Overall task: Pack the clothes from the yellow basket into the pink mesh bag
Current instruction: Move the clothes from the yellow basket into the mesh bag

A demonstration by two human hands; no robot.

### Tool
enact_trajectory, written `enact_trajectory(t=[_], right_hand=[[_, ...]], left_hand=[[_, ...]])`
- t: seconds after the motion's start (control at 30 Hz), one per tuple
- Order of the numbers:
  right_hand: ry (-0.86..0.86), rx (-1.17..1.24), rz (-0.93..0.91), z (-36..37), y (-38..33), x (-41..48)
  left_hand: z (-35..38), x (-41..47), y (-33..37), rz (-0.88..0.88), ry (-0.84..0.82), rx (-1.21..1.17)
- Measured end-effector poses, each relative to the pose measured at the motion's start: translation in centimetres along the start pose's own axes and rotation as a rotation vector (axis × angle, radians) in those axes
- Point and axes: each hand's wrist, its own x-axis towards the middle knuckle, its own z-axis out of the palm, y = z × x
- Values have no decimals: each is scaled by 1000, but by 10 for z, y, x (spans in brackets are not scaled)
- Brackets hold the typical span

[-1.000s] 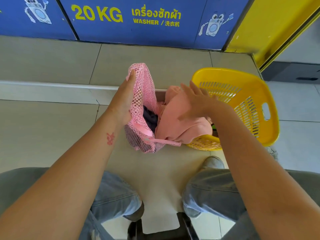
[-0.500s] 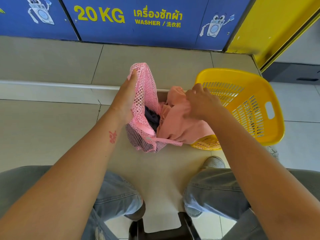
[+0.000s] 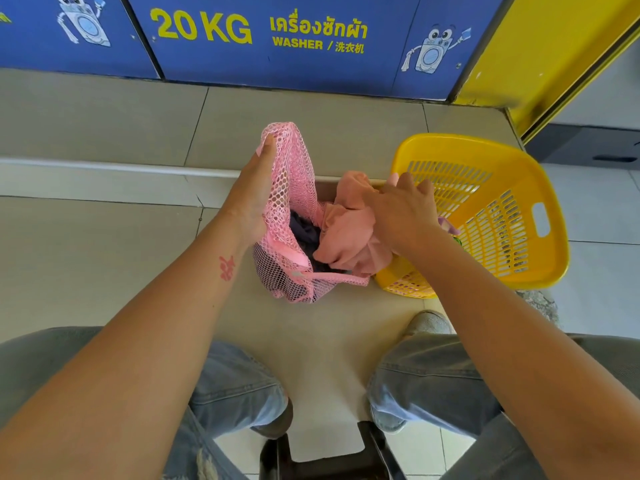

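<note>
Spread a second ago, the right hand [image 3: 401, 213] now clutches the bunched salmon garment [image 3: 346, 237]. Blue panel [image 3: 311, 64] reads "20 KG WASHER". Yellow basket [image 3: 540, 188] on the floor tiles [image 3: 104, 237] seemingly touches the pink mesh bag [image 3: 294, 174]; left hand [image 3: 252, 195] holds its rim up, garment across its mouth.

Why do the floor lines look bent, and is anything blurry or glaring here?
Head view: the wide lens bows the step edge and washer sign; light is soft, without strong glare; pink mesh bag and yellow basket look sharp.
</note>
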Motion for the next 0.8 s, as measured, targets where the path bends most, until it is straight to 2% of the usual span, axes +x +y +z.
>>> enact_trajectory(t=[0.23,0.37,0.43,0.5,0.57,0.6,0.63,0.7,0.8], right_hand=[[322,401,-92,-74,5,10],[378,669,-89,-86,-29,28],[345,911,-31,-67,-60,33],[173,1344,96,-33,-88,31],[-206,1940,191,2,-108,28],[-416,2158,222,22,-117,28],[-567,2264,233,37,-125,27],[-666,2115,199,55,-138,26],[-664,1706,202,72,-147,34]], left_hand=[[-7,3,6,-15,7,57],[-11,4,11,-25,-18,21],[-13,4,10,30,-58,-30],[-17,3,9,44,-52,-47],[-23,4,5,37,-35,1],[-25,4,3,38,-37,51],[-27,3,2,42,-40,104],[-30,4,-1,50,-33,176],[-36,7,-3,76,-11,199]])
